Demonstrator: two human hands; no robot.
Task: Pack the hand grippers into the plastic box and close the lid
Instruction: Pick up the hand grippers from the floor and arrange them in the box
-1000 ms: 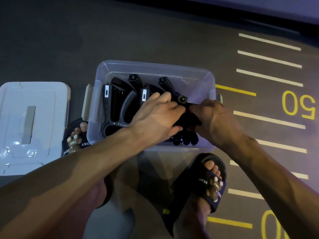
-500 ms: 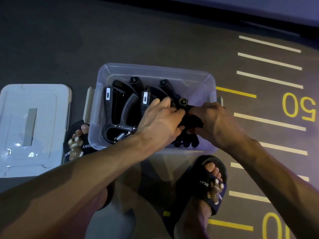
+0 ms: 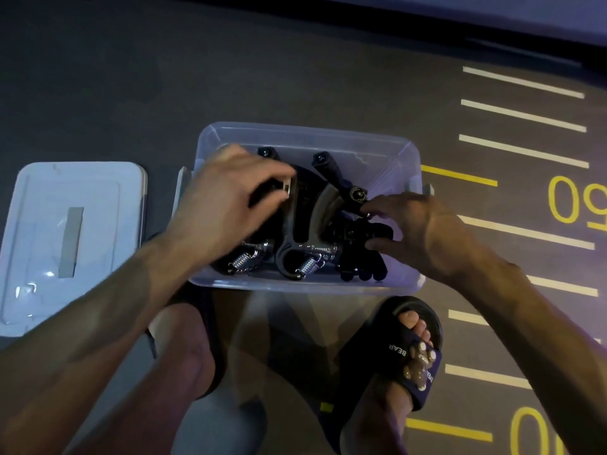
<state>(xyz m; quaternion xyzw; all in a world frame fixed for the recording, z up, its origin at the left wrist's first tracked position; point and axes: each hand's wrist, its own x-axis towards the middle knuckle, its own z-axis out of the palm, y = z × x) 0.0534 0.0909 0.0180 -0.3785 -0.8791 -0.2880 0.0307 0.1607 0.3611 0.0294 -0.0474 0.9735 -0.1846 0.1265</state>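
The lid (image 3: 72, 238) lies off on the floor, left of the plastic box (image 3: 404, 284). Hand grippers (image 3: 305, 231) crowd its left and middle, handles rising toward the rim; these may block closing. The left hand (image 3: 223, 205), blurred, covers one, grasp unclear; the right hand (image 3: 423, 231) hovers, fingers loosely spread.

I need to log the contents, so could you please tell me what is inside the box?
The box holds black hand grippers with silver springs. The left hand covers those at its left side; the right hand hides part of the right corner.
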